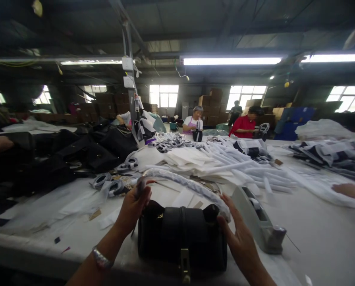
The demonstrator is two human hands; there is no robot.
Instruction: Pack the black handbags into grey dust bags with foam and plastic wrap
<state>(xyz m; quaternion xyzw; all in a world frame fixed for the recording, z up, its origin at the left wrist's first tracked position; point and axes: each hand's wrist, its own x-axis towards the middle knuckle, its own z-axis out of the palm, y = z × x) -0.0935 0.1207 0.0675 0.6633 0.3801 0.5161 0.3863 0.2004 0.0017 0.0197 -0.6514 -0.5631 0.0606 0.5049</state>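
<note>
A black leather handbag (182, 236) with a gold clasp stands on the white table (314, 222) right in front of me. Its handle (183, 182), wrapped in white foam paper, arches over the top. My left hand (134, 206) is closed in a pinch on the left end of that wrapped handle, above the bag's left corner. My right hand (237, 230) rests with fingers stretched against the bag's right side, touching the handle's right end.
A grey tape dispenser (259, 220) sits just right of the bag. White paper rolls and sheets (225, 159) cover the table's middle, wrapped straps (109, 184) lie left, black bags (76, 155) pile at far left. Another person's hand (348, 191) shows at right; workers (244, 125) sit behind.
</note>
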